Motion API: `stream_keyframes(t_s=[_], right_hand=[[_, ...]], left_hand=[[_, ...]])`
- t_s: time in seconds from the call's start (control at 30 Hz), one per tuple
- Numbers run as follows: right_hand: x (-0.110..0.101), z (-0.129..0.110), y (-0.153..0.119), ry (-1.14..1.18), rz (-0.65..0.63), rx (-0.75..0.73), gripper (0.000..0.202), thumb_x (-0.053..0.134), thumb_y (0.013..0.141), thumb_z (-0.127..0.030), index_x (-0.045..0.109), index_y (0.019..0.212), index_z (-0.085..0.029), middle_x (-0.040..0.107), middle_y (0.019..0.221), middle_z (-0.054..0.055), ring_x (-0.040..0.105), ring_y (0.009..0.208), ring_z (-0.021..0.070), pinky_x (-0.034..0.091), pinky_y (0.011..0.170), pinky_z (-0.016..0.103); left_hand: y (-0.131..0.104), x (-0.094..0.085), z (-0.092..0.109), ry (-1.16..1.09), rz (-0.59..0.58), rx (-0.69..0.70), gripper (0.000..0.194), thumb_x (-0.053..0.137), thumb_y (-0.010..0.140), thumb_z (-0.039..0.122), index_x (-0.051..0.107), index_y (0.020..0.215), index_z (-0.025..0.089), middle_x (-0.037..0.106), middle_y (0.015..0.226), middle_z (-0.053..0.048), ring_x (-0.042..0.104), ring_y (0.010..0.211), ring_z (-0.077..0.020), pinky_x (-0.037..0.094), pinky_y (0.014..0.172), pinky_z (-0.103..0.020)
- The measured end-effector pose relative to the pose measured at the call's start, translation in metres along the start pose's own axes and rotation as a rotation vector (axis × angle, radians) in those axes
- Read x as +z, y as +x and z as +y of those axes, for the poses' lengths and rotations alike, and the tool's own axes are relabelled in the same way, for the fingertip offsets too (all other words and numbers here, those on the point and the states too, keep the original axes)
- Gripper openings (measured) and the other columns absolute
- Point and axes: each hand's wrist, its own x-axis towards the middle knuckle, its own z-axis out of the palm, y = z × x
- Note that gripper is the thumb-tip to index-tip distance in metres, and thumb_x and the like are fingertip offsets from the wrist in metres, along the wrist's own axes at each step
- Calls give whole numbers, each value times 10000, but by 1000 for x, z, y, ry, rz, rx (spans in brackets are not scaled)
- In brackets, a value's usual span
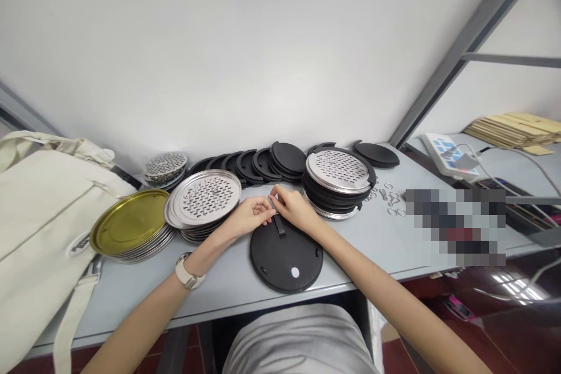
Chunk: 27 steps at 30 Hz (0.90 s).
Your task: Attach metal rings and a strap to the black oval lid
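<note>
A round black disc (284,269) lies flat near the table's front edge, with a short black strap (280,227) on its upper part and a small white oval spot low on its face. Over the disc's far edge, my left hand (252,214) has its fingers curled and pinched at the strap's upper end. My right hand (289,205) meets it there from the right, thumb and forefinger pressed together. What sits between the fingertips is too small to make out. The fingertips of both hands nearly touch.
Left stand stacks of gold-topped lids (131,222) and perforated metal discs (210,198). Several black discs (248,165) lean along the wall. A mixed stack topped by a perforated disc (337,170) and loose metal rings (390,198) lie right. A cream bag (39,210) covers the left end.
</note>
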Motion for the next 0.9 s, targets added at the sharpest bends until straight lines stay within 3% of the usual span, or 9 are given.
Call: stream_keyframes(t_s=[0.9], right_hand=[[1,0,-1,-65,-22,7,129,411,957,-226,532,997,-207,607,663,-1,564,578,154,332,564,211]], left_hand=[[-3,4,8,26,-19,-21,260,661,737,395,565,706,155,568,620,6,532,598,-113,429,617,-245]])
